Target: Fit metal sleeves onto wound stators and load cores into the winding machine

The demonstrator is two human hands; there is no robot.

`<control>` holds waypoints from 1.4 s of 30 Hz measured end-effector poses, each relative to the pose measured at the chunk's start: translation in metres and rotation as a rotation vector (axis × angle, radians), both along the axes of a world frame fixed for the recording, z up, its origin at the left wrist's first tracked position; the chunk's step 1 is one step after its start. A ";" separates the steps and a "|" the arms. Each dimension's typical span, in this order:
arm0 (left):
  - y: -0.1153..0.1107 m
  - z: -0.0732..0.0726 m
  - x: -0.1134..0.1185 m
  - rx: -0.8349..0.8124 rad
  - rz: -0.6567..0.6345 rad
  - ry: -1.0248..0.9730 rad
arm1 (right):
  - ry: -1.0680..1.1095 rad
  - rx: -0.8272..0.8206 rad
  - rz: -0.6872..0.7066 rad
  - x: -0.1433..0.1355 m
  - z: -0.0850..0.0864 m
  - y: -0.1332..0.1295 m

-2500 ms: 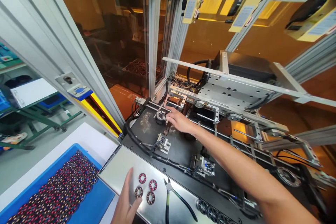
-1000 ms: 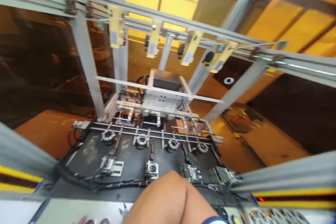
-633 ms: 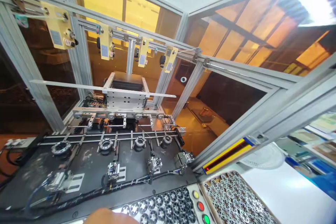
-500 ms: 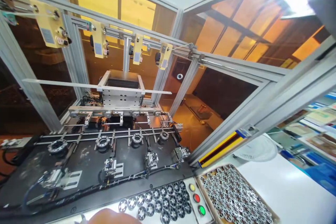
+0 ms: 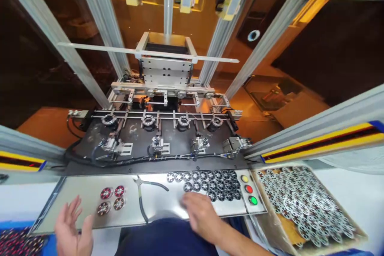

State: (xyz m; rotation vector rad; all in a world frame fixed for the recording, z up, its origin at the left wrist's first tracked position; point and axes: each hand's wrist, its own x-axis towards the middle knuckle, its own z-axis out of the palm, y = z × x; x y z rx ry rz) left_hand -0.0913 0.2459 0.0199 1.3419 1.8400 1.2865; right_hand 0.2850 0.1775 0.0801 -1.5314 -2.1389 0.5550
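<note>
My left hand (image 5: 73, 228) is raised at the lower left with its fingers spread and nothing in it. Just beyond it, several round spoked parts (image 5: 119, 203), some red and some copper-coloured, sit on the metal ledge (image 5: 81, 188). My right hand (image 5: 201, 212) hovers over the ledge, its fingers curled together and slightly blurred. Whether they hold anything is hidden. Beside it stand rows of black spoked round parts (image 5: 212, 185). Between the hands lies a pair of cutting pliers (image 5: 141, 196) with its handles apart.
A machine bed (image 5: 177, 148) with ring-shaped holders (image 5: 183, 121) spans the back. Push buttons (image 5: 249, 189) stand at the ledge's right end. Silvery spoked parts fill a cardboard box (image 5: 283, 228). Yellow-black bars (image 5: 324, 144) flank both sides. Red-and-black parts (image 5: 21, 242) lie at lower left.
My view has tilted down and swung left, so the whole ledge, the pliers and the red and copper parts now show. Both hands are in sight; before, only a skin-coloured patch showed at the bottom edge.
</note>
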 end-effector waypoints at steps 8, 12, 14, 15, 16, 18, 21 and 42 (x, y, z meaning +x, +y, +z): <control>0.002 0.073 0.065 0.125 -0.234 0.083 | -0.171 0.068 -0.002 0.006 -0.035 0.045; -0.004 0.087 0.082 0.054 -0.319 0.174 | -0.288 0.047 0.103 -0.009 -0.037 0.081; -0.010 0.089 0.082 0.031 -0.328 0.208 | -0.324 0.042 0.182 -0.010 -0.035 0.092; -0.013 0.089 0.081 0.024 -0.330 0.218 | -0.334 0.043 0.229 -0.009 -0.033 0.096; -0.016 0.089 0.080 0.018 -0.335 0.222 | -0.338 0.044 0.276 -0.008 -0.032 0.099; -0.019 0.090 0.079 -0.014 -0.369 0.212 | -0.329 0.051 0.363 -0.006 -0.028 0.105; -0.018 0.094 0.085 -0.170 -0.466 0.113 | -0.268 0.075 0.445 -0.007 -0.013 0.112; -0.015 0.140 0.133 -0.223 -0.496 -1.176 | 0.424 0.489 0.324 -0.078 0.110 0.081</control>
